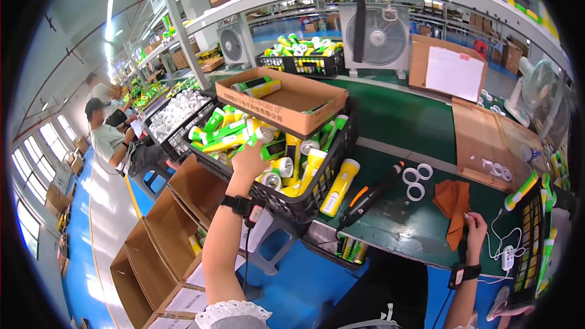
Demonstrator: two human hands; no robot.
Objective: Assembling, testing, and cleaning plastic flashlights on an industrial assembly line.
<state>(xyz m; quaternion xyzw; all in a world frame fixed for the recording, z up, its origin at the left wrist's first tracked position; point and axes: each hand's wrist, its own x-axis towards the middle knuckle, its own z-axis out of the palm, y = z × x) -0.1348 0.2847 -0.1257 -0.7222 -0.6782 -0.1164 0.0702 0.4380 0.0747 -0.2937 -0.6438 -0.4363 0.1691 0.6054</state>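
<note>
My left hand (248, 159) reaches into a black plastic crate (317, 198), its fingers closed around a green and white flashlight (258, 136). Yellow and green flashlights lie jumbled around it in the crate. At the table's front edge, my right hand (476, 231) is closed beside a brown cloth (452, 204). A tiny white bit shows at its fingertips; what it is, I cannot make out. Between the hands, a yellow flashlight (340, 187) lies beside a black power screwdriver (373, 195) with orange marks. Several white rings (415, 191) sit left of the cloth.
A cardboard tray (286, 109) with flashlights rests on the crate. White parts fill another crate (180, 114) at left. Open cardboard boxes (152, 244) stand below. A white power strip (507, 258) with cables and a fan (539, 94) are at right. Co-workers sit far left.
</note>
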